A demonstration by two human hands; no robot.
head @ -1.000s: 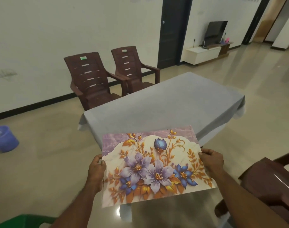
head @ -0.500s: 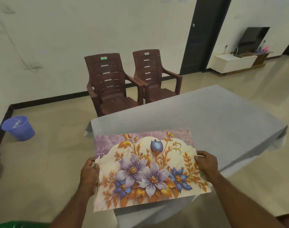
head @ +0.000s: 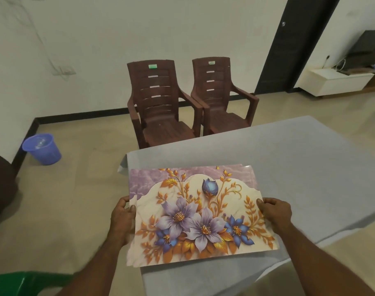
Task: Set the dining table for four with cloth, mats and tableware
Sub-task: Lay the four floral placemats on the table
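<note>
The floral mats (head: pixel 201 214), printed with purple and blue flowers and gold leaves, are being held flat over the near corner of the table, their left edge overhanging the corner. Offset edges at the top and left suggest more than one mat in the stack, though the exact count is not clear. The left hand (head: pixel 122 218) is gripping the stack's left edge, thumb lying on top and fingers curling underneath. The right hand (head: pixel 275 214) is grasping the right edge in the same way, thumb resting on the printed face. Whether the stack is touching the grey tablecloth (head: pixel 299 167) or hanging just above it cannot be told. The cloth is covering the whole table top and draping over its edges. Beyond the table's far side, two brown plastic chairs (head: pixel 182 103) are standing side by side against the white wall. A blue bucket (head: pixel 42 148) is sitting on the floor to the left, near the wall.
</note>
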